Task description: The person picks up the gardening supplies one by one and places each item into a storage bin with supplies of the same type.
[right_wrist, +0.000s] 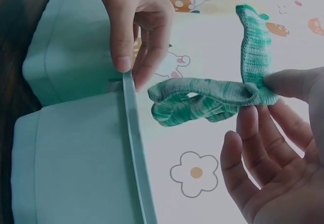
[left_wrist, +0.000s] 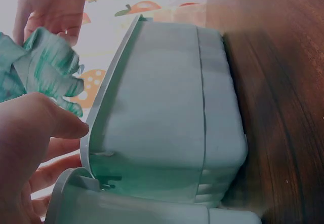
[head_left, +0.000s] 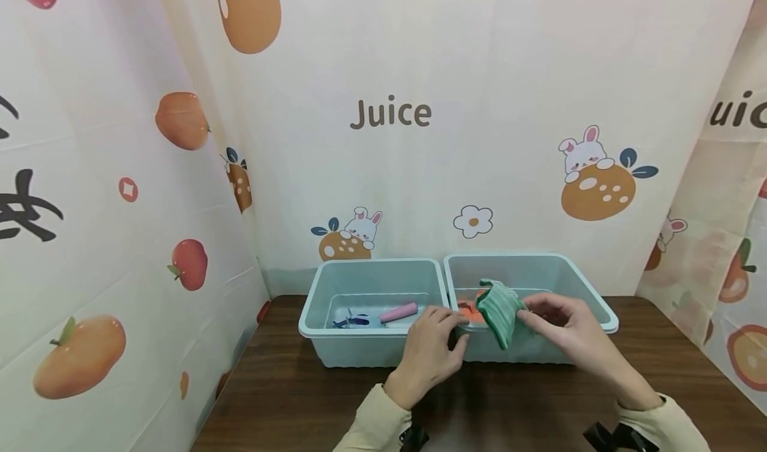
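A green and white knitted glove hangs over the front rim of the right bin. My right hand pinches one end of it between thumb and fingertips. Up close in the right wrist view, the glove has one tube-like part standing up and others drooping sideways. My left hand is at the front rims where the two bins meet, its fingers relaxed and the thumb apart from them. It holds no loose item. In the left wrist view, its thumb tip lies close to the bin rim.
Inside the left bin lie a pink-purple cylinder and a dark blue item of unclear kind. Something orange is partly hidden in the right bin. Both bins stand on a brown wooden table before a printed curtain.
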A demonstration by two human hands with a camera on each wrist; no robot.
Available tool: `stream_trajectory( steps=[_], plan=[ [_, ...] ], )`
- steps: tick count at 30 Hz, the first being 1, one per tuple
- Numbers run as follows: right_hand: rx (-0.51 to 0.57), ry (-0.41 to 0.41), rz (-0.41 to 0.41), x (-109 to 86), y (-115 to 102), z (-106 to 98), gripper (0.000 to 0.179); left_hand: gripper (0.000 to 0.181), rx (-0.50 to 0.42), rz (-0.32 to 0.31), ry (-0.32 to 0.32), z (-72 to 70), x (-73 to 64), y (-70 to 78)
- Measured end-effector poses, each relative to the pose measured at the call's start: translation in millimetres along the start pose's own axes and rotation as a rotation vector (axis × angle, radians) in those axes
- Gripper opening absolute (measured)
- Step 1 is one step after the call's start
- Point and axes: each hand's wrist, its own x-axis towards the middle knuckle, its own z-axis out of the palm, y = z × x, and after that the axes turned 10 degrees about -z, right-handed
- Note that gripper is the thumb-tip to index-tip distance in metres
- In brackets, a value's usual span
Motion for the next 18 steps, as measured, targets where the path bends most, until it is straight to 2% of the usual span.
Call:
stream_trajectory(
  steps=[10, 18],
  plan=[
    [0.009, 0.099, -0.003, 13.0, 11.4, -3.4, 0.020, 0.022, -0.010, -0.008, -0.003, -0.1, 0.1, 0.7],
    [-0.029, 0.107, 0.093, 19.8, 20.3, -5.4, 0.026, 0.021, -0.001, -0.011, -0.005, -0.9, 0.2, 1.2]
  ],
)
